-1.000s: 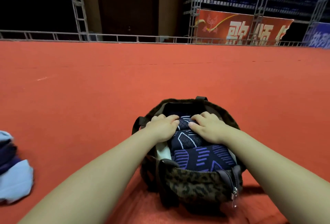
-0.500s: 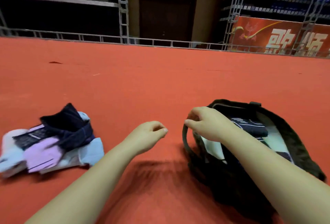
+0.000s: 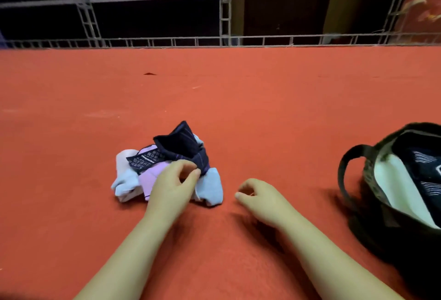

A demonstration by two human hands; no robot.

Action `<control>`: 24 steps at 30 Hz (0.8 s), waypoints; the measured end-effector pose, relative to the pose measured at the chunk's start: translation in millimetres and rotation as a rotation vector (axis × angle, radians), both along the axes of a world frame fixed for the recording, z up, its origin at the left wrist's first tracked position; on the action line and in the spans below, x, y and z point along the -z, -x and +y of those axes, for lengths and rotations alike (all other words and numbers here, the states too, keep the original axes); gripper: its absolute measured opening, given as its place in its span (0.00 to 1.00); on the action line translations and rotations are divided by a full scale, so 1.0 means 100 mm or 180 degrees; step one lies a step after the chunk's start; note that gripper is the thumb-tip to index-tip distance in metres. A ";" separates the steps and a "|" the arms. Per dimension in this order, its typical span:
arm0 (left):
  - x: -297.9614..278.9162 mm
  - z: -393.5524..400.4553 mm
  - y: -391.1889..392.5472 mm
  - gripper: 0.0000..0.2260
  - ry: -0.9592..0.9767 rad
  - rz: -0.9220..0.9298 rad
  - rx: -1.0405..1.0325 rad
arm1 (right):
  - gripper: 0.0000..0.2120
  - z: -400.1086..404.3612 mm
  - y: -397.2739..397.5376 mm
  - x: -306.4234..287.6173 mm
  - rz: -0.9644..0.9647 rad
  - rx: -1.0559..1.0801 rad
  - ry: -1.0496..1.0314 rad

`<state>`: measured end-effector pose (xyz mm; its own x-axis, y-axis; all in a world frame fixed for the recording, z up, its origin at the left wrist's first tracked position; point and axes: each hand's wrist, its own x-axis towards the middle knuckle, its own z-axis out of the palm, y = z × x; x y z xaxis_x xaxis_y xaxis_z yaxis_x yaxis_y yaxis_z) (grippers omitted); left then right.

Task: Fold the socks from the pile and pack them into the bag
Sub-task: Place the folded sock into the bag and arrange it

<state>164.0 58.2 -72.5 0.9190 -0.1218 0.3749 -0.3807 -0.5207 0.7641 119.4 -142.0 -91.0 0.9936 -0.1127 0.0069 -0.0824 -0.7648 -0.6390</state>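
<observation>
A small pile of socks (image 3: 167, 168) lies on the red carpet (image 3: 238, 108) a little left of the frame's centre. On top sits a dark navy sock (image 3: 181, 146) with thin stripes, propped up into a peak; beneath it a dark sock with a grid pattern (image 3: 145, 160), a lilac one (image 3: 150, 179) and pale blue ones (image 3: 210, 189) spread out to either side.

The left hand (image 3: 173, 186) reaches over the near side of the pile, thumb and forefinger curled toward each other at the lower edge of the navy sock. Whether they have actually pinched the cloth, I cannot tell. The right hand (image 3: 260, 198) hovers just right of the pile, close above the carpet, fingers loosely curled and holding nothing.

At the right edge of the frame, well apart from the pile, stands the bag (image 3: 372, 175), dark outside with a pale lining, its mouth open and one strap looping out to the left. Dark patterned socks (image 3: 424, 170) already lie inside it.

Across the upper part of the frame runs a low metal railing (image 3: 214, 41), with scaffolding and dark shelving behind it.
</observation>
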 end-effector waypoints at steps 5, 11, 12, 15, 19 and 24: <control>0.12 -0.01 -0.29 0.16 -0.0543 -0.0043 -0.0477 | 0.09 0.11 0.00 0.23 -0.0355 0.0309 -0.0820; 0.17 -0.28 -0.34 0.11 -0.0051 -0.0349 -0.0054 | 0.07 -0.09 0.02 0.22 -0.0949 0.0499 -0.1363; 0.16 -0.32 -0.33 0.09 0.0112 -0.0420 0.0085 | 0.08 -0.15 0.02 0.20 -0.1117 0.0547 -0.1363; 0.14 -0.57 -0.27 0.09 0.0417 -0.0518 0.0518 | 0.09 -0.34 0.03 0.09 -0.1602 0.0724 -0.1490; 0.15 -0.98 -0.20 0.06 0.0682 -0.0145 0.1478 | 0.21 -0.56 0.08 0.06 -0.2154 0.1006 -0.1611; 0.38 -1.10 -0.20 0.04 0.0385 0.0003 0.2201 | 0.26 -0.78 0.15 0.20 -0.1706 0.0745 -0.0374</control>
